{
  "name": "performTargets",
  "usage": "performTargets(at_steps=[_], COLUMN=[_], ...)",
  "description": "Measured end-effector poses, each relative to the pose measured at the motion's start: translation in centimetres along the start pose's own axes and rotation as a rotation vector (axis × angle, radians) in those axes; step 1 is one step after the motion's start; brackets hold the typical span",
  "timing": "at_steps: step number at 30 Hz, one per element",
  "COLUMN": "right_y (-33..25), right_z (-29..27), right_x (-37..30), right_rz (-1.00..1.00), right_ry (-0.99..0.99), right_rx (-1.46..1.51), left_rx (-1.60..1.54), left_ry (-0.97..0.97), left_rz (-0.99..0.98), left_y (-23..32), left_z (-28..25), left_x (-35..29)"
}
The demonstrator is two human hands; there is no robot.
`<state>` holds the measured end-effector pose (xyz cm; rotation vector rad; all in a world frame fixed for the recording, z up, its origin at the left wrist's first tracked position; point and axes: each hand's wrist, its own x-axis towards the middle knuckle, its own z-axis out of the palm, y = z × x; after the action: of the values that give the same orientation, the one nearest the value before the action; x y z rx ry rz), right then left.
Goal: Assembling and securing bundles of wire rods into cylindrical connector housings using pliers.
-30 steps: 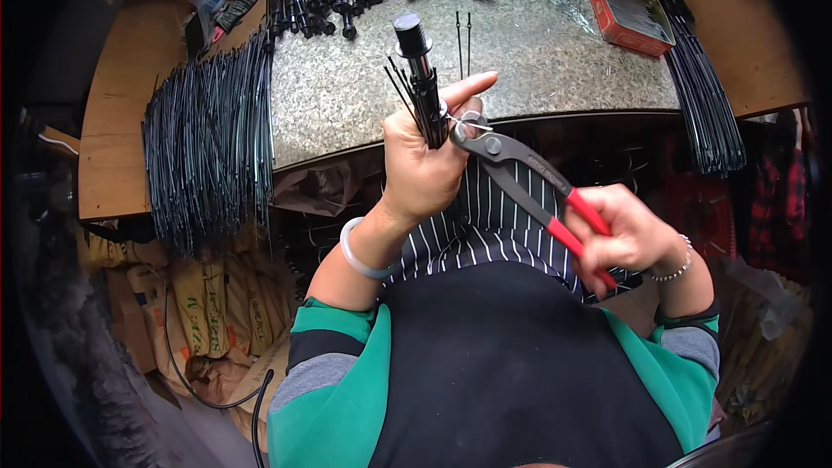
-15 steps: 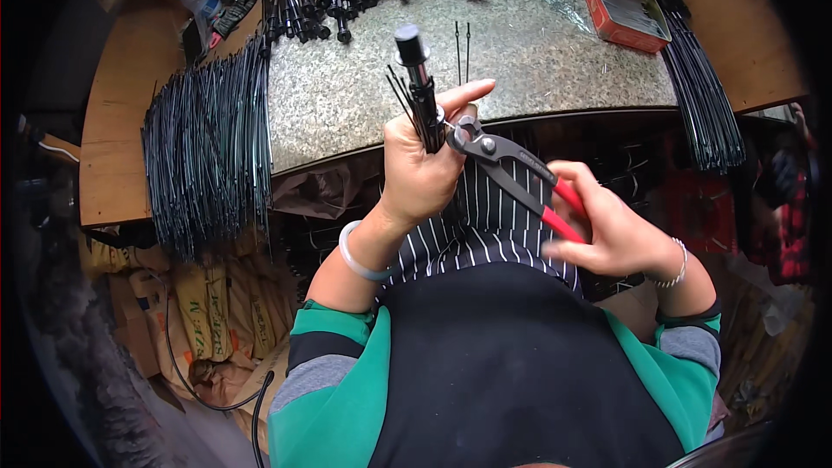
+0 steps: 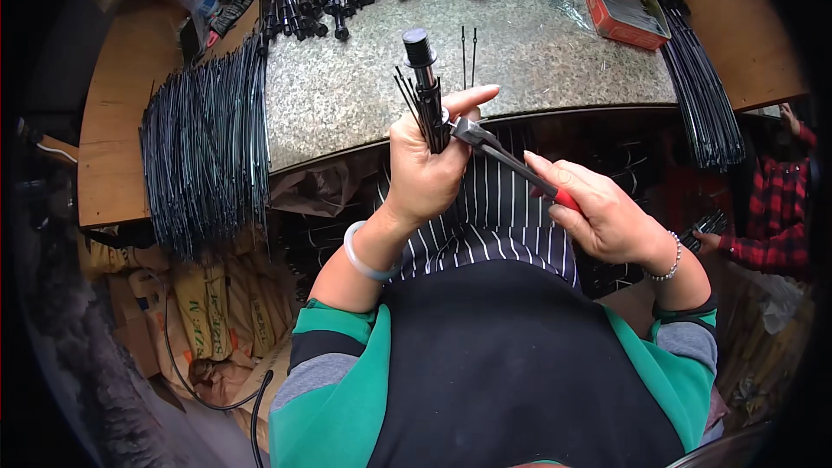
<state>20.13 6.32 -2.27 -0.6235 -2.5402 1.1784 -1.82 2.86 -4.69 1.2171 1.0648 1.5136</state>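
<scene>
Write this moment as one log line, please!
left hand: holding black rod bundle | right hand: gripping red-handled pliers | pliers' head: beside bundle, contact unclear | open red box: on speckled countertop

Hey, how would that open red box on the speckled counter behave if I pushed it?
The red box would probably slide rather than tip, sitting low and broad on the counter. The thin pieces inside might shift or spill if tilted, since the top is open.
</scene>
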Motion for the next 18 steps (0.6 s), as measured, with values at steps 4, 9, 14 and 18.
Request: performTargets(at_steps=[4, 9, 14, 18], right_y=[0.0, -0.4, 2.2, 5.7], right_z=[1.0, -0.7, -4.7, -7.9], right_x=[0.7, 0.4, -2.2, -2.9], right_rz=[0.044, 0.327, 0.130, -0.004], right_ry=[0.048, -0.036, 0.059, 0.234], right_rx=[0.038, 0.001, -0.381, -0.484], left_rx=[0.054, 0.158, 0.458, 0.828], left_ry=[0.007, -0.074, -0.069, -0.016], left_rz=[-0.016, 0.097, 0.051, 0.104], left_y=[-0.2, -0.4, 1.5, 2.5], left_z=[-0.8, -1.4, 2.8, 6.8], left_x=[-0.2, 0.1, 1.4, 2.5])
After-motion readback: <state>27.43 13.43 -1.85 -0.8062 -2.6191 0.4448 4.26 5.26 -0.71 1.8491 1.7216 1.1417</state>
